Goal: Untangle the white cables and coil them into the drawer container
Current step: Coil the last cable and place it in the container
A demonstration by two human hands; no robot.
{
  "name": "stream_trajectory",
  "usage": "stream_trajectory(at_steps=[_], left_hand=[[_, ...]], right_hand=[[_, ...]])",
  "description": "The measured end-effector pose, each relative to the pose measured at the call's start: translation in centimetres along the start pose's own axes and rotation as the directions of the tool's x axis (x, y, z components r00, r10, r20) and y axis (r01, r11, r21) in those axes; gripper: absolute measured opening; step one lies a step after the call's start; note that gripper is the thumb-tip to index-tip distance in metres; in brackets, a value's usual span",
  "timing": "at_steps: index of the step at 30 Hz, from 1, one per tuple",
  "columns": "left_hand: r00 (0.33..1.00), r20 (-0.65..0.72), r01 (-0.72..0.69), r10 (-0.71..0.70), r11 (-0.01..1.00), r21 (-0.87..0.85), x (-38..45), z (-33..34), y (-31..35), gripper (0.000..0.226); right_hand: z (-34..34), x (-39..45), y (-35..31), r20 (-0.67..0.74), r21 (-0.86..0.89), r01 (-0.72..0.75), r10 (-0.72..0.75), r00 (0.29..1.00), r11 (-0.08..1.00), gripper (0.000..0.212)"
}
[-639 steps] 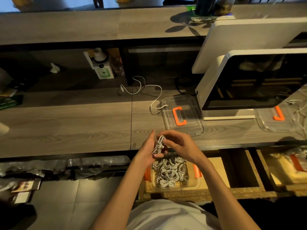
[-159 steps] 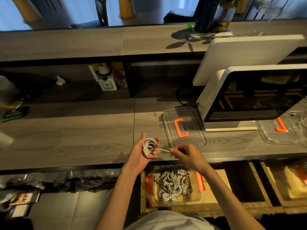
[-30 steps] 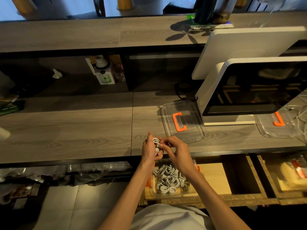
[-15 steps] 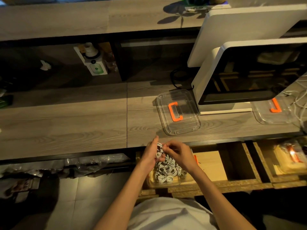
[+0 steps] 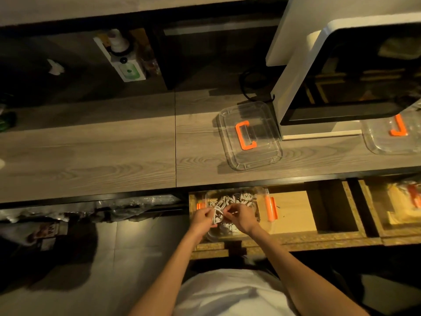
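A coiled white cable (image 5: 218,217) is held between both hands, low over the clear container (image 5: 264,226) with orange clips that sits in the open wooden drawer (image 5: 293,208). My left hand (image 5: 203,218) grips the coil's left side. My right hand (image 5: 240,217) pinches its right side. Several other coiled white cables (image 5: 237,199) lie in the container beyond my hands. My hands hide the container's near part.
The container's clear lid (image 5: 249,135) with an orange handle lies on the grey wooden counter (image 5: 91,153) above the drawer. A white-framed monitor (image 5: 346,71) stands at the right, with a second clear lid (image 5: 391,135) beside it. Another open drawer (image 5: 396,208) is at far right.
Both hands have moved down from the counter edge, with the coiled cable, to just above the container in the drawer. The view has tilted downward.
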State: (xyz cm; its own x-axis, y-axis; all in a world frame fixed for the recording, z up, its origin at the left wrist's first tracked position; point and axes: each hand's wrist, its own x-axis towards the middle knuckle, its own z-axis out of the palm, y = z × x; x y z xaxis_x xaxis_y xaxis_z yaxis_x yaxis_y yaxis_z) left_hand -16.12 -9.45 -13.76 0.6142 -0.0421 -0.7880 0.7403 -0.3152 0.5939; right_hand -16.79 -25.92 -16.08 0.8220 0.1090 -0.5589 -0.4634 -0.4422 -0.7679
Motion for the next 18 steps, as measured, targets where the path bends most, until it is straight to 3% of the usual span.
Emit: stream_trajectory(at_steps=[7,13,18], left_hand=[[0.990,-0.020,-0.123,0.139,0.926,0.357,0.9,-0.1,-2.4,0.042],[0.975,0.158,-0.222,0.156,0.656,0.722,-0.2,0.2,-2.6,0.030],[0.981,0.171,-0.195,0.095,0.544,0.816,-0.4,0.0,-3.2,0.029]], right_hand=[[-1.0,-0.8,2.3,0.067,-0.202,0.004,0.010,0.998,0.979,0.022],[-3.3,-2.9,5.6,0.176,-0.448,-0.035,0.126,0.976,0.893,0.020],[-3.1,-3.1,5.2,0.190,-0.495,-0.024,0.135,0.972,0.868,0.024]])
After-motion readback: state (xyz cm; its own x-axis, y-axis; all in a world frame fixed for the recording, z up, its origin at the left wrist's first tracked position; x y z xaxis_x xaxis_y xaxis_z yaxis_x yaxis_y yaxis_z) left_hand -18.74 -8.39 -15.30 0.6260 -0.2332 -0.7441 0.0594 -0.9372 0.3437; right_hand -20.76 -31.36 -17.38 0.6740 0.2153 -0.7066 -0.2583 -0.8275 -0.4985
